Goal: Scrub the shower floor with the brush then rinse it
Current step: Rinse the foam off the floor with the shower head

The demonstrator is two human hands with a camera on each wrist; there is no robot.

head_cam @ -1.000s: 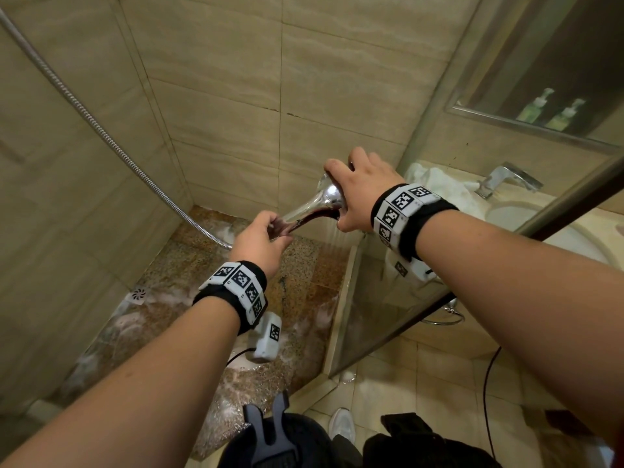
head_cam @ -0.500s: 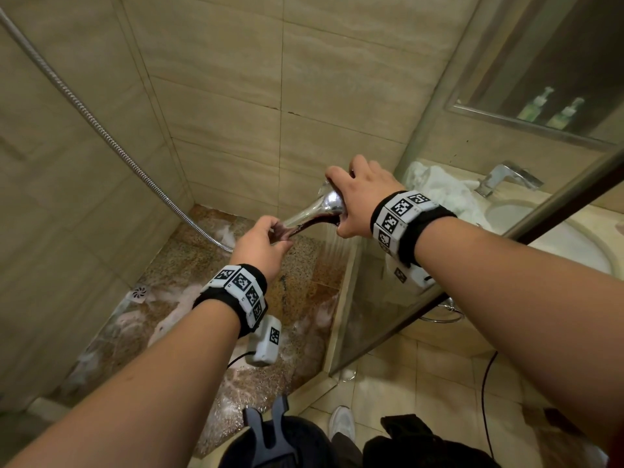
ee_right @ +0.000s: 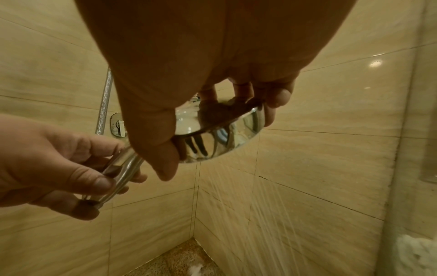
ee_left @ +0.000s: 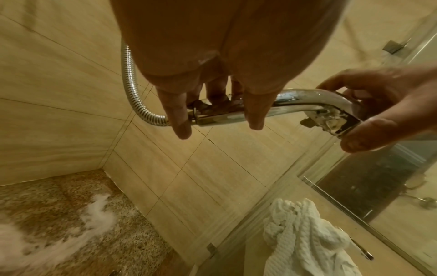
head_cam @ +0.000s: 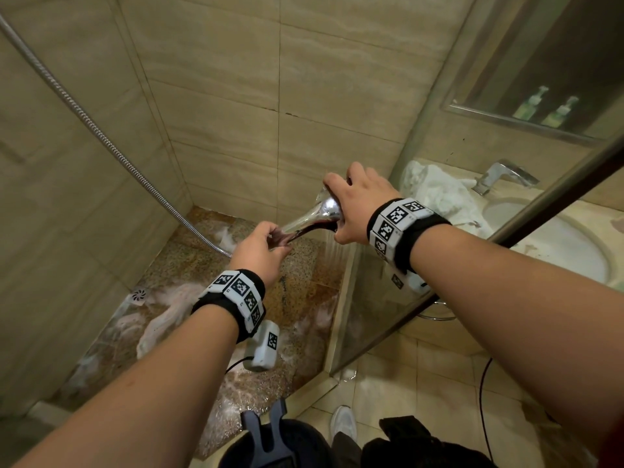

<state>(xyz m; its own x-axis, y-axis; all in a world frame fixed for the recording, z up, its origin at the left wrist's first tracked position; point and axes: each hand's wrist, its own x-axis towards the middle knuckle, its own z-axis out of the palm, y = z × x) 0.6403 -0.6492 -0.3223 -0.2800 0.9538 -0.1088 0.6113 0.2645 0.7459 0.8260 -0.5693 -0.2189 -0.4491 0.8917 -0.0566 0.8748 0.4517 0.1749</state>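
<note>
L hand (head_cam: 258,251) grips the handle end of the chrome shower head (head_cam: 314,219), fingers curled round it just where the metal hose (head_cam: 101,136) joins. R hand (head_cam: 358,206) grips the round head end, thumb under, fingers over the rim. Water sprays (ee_right: 267,214) down from the face, falling close along the glass partition (head_cam: 364,298) & the back wall tiles.

Around: granite shower floor (head_cam: 304,265) below, wet, w/ white foam patches (head_cam: 162,319) left-center & near the corner. Floor drain (head_cam: 139,294) at the left wall. Hose runs from upper left down to the handle, crossing in front of the left wall. Mixer lever (ee_right: 117,127) on the wall behind the L hand in the R wrist view. Beyond the glass: white towel (head_cam: 439,194) bunched on the sink surface (head_cam: 526,197), faucet (head_cam: 503,177), basin (head_cam: 553,238), two pump bottles (head_cam: 547,106) in the mirror. White shoe (head_cam: 344,422) on the tiled floor outside the stall. Brush not visible in any view.

Vs 1 s ago: both hands keep the same hold; shower head has dropped a little & shifted slightly right. Foam near the drain has spread & streaked further across the floor.
</note>
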